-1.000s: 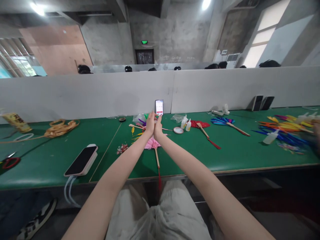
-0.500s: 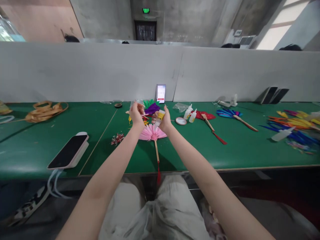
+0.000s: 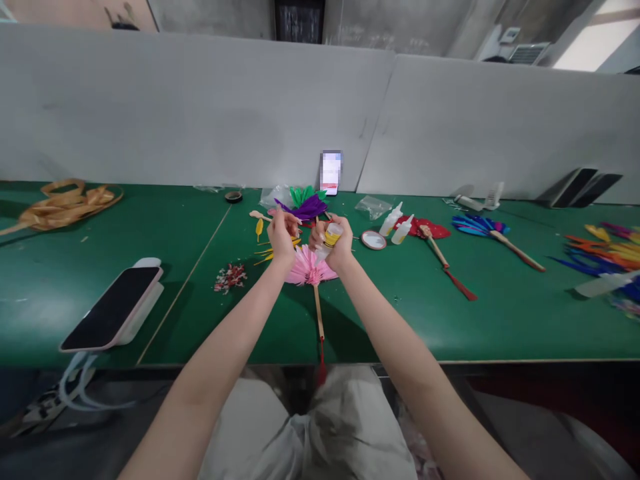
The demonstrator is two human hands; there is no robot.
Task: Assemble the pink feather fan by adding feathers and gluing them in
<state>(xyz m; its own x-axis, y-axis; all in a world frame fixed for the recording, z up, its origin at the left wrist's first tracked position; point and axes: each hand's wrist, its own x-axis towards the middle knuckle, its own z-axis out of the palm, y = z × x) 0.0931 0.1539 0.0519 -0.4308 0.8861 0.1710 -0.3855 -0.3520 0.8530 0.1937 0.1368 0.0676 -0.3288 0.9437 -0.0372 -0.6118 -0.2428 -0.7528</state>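
Note:
My right hand [image 3: 339,241] is wrapped round a small glue bottle [image 3: 332,235] with a yellow label, its nozzle tilted downward over the pink feather-like fan [image 3: 311,268]. Just to the left, my left hand [image 3: 283,235] has its fingers curled in a pinch; whatever is between the fingertips is hidden. The pink fan lies under both hands, with its wooden handle and red tassel pointing towards me. Behind the hands lie purple pieces [image 3: 309,208] and green pieces [image 3: 304,195]. Yellow leaf-shaped pieces [image 3: 259,231] lie around my left hand.
Two white glue bottles [image 3: 403,230] stand right of a round lid-like dish [image 3: 374,240]. Beyond are a red fan [image 3: 434,229] and a blue fan [image 3: 475,225]. A lit phone [image 3: 331,172] leans on the partition. Left are red-white bits [image 3: 231,279], a black phone [image 3: 117,308] and tan ribbon [image 3: 70,208].
The view has tipped downward and shifted slightly left. Both hands stay above the pink fan, the right still gripping the glue bottle, with its label now turned more into view.

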